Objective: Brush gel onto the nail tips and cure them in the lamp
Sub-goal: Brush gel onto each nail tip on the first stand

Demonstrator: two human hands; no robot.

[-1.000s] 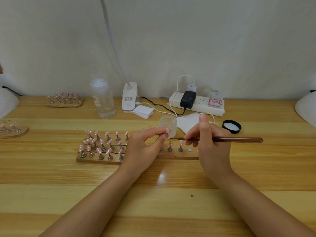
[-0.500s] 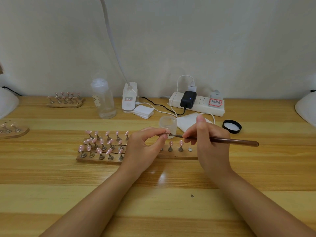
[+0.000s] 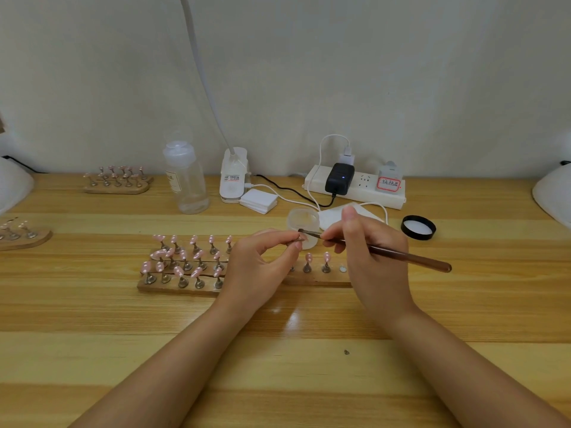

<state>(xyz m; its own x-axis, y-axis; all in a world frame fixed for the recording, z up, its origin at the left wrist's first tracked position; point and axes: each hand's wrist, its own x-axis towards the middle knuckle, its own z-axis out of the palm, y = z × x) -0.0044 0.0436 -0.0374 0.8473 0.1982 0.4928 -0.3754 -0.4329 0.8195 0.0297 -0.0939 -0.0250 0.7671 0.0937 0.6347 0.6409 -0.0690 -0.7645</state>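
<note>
Over at the left of the desk, a wooden stand is carrying rows of pink nail tips on little pegs; whether any of those are already gelled I cannot tell from here. The left hand is pinching one nail tip between thumb and fingertips, holding it up just in front of the open gel jar. The right hand is gripping the brush like a pen, fingers curled round the shaft. The brush's long axis is lying nearly level, running from lower right to upper left, bristles pointing left and touching the held tip. Two more tips are waiting on the stand between the hands. Farther right the jar's black lid is lying flat. Judging by this, the brushing is in mid-course, and curing is not yet begun: the white dome at the right edge may be the lamp.
</note>
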